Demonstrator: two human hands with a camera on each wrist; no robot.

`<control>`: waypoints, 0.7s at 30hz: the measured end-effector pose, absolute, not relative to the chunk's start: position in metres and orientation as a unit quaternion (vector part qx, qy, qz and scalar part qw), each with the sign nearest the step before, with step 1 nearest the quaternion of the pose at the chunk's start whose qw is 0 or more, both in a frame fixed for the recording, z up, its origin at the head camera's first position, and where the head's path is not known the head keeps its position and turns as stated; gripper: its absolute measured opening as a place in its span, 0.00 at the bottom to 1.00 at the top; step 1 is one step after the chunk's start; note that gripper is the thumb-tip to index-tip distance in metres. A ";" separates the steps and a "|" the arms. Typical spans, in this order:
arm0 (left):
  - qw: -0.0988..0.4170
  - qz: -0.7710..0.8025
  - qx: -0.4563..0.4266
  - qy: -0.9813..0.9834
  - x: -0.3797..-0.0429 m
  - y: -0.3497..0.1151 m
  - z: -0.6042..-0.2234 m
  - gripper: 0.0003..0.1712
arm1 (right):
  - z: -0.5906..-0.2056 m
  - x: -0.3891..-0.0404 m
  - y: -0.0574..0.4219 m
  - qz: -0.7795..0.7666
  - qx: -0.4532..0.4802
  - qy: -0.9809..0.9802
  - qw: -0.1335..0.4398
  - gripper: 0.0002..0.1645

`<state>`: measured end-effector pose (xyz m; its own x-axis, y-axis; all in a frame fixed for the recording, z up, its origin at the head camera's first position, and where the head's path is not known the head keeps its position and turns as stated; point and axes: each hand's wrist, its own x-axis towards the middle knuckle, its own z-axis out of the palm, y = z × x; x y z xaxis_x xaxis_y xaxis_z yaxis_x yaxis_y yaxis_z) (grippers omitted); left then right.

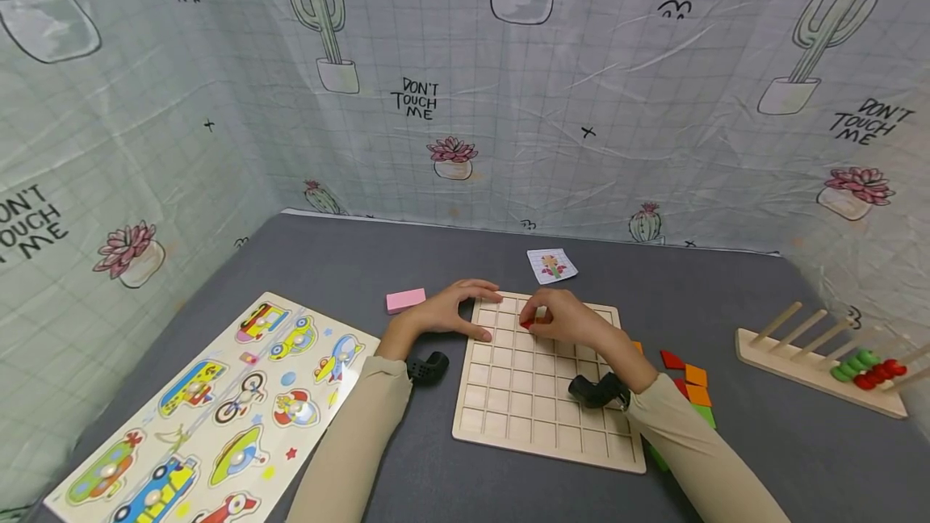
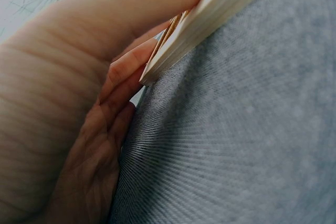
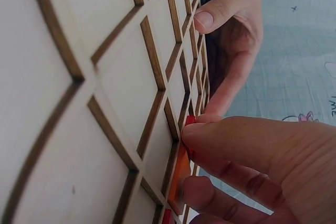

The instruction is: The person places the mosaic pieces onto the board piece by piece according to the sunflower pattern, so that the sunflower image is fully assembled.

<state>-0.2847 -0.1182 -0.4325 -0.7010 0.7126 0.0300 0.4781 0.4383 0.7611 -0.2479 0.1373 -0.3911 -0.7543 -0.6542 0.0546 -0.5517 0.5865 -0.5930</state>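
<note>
A wooden grid board (image 1: pixel 508 406) lies in the middle of the table. My left hand (image 1: pixel 446 311) spans its far left corner, with thumb and fingers spread and the thumb on the board's left margin. Near the far edge, my right hand (image 1: pixel 570 320) pinches a small red piece (image 3: pixel 190 123) between thumb and fingertip, right at the grid. An orange piece (image 3: pixel 180 179) sits close beside it under the right fingers, and another red piece (image 3: pixel 167 217) shows past that. In the left wrist view, the left hand (image 2: pixel 100 145) lies along the board's edge.
Loose red, orange (image 1: pixel 695 375) and green pieces lie right of the board, partly behind the right forearm. A picture card (image 1: pixel 552 266) lies beyond it. At left are a pink block (image 1: pixel 405 300) and a vehicle puzzle board (image 1: pixel 279 374); a peg rack (image 1: pixel 806 366) with beads stands far right.
</note>
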 end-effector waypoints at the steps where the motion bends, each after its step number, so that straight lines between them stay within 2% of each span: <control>1: 0.150 0.392 0.357 0.834 -0.285 -0.118 -0.433 0.37 | -0.391 -0.248 0.138 -0.301 -0.342 0.886 0.084 0.06; 21: 0.154 0.395 0.348 0.836 -0.284 -0.117 -0.431 0.37 | -0.383 -0.230 0.155 -0.342 -0.330 0.876 0.078 0.05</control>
<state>-0.2837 -0.1173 -0.4306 -0.7097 0.7043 0.0176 0.4610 0.4454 0.7675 -0.2296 0.1550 -0.3829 -0.7699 -0.6318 0.0900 -0.5256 0.5478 -0.6509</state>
